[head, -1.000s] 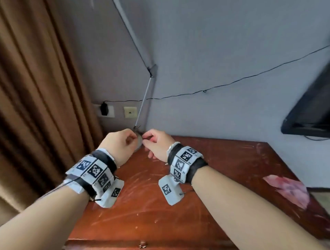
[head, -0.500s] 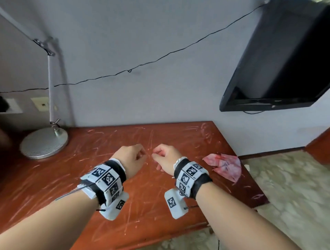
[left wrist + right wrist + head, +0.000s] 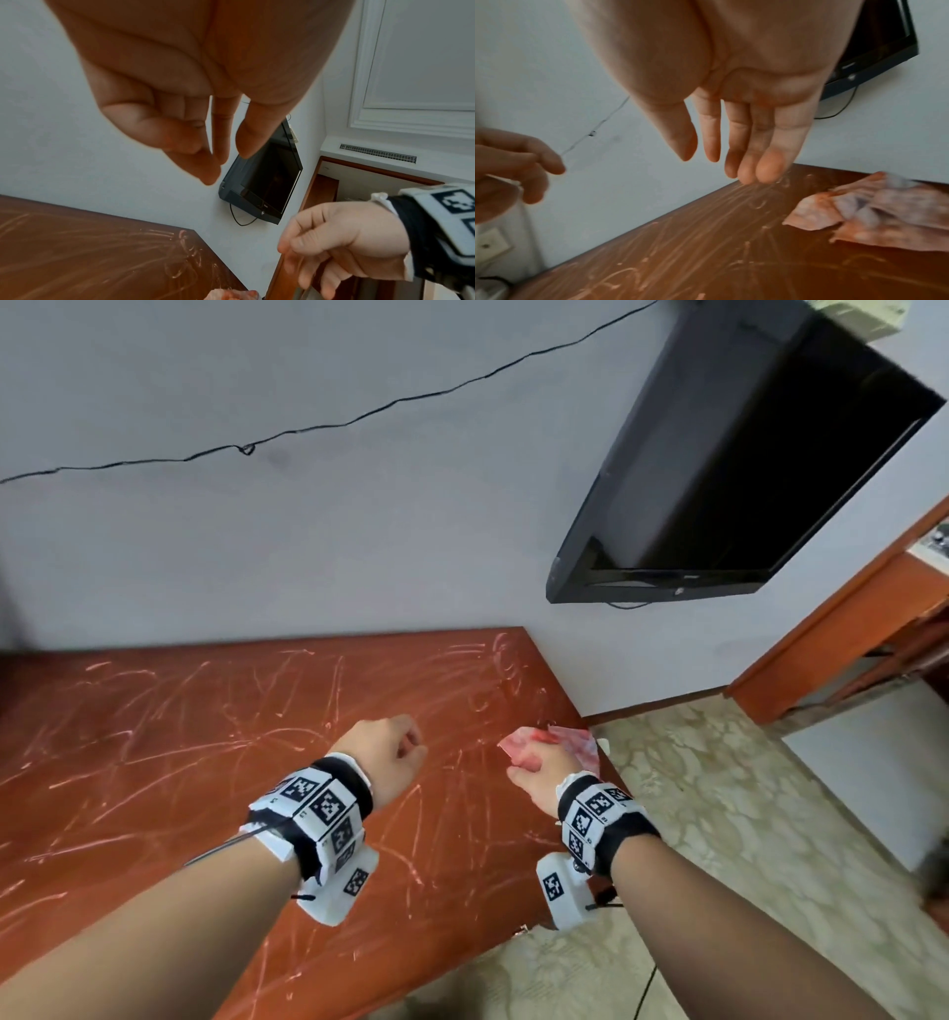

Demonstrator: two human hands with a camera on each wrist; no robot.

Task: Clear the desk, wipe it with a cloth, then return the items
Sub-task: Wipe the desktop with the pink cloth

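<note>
Your desk point(image 3: 154, 762) shows bare, scratched wood, so the clearing looks done — wiping and returning the items are still ahead. The cloth point(image 3: 575, 744) lies crumpled near the desk's edge at about two o'clock. Your right hand point(image 3: 539, 770) hovers just short of it, fingers straight and relaxed, holding nothing. Your left hand point(image 3: 390, 757) hangs at twelve o'clock — loosely curled, empty.
</note>
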